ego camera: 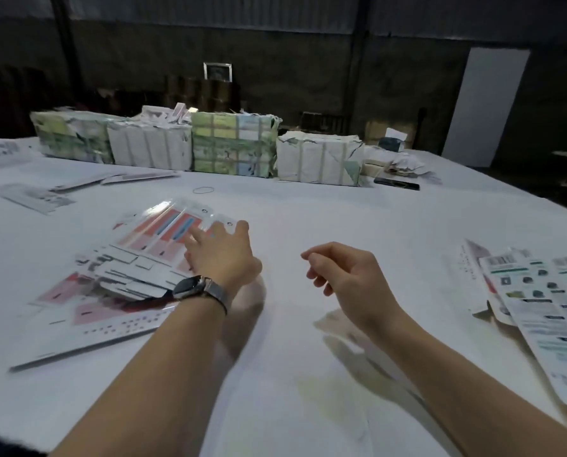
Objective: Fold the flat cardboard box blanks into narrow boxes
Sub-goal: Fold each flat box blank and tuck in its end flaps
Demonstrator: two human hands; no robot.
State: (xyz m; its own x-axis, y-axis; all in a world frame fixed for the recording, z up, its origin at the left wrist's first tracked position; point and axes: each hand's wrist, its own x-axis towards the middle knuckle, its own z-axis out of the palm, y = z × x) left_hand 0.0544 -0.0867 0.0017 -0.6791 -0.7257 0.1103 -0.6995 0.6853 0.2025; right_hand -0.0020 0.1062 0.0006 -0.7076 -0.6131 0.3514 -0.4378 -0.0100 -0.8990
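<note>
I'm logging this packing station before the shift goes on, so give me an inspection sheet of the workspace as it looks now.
Surface: white table, wide and bare in the middle.
Job's things: pile of flat blanks at left; folded narrow boxes at right.
Clutter: wrapped bundles along the far edge, rubber band, dark phone, loose sheets.
Hands: left hand reaches onto the pile, fingers straight; right hand hangs loosely curled, holding nothing.
Cables: nothing seen.
Surroundings: dim room, white panel against the far wall.
</note>
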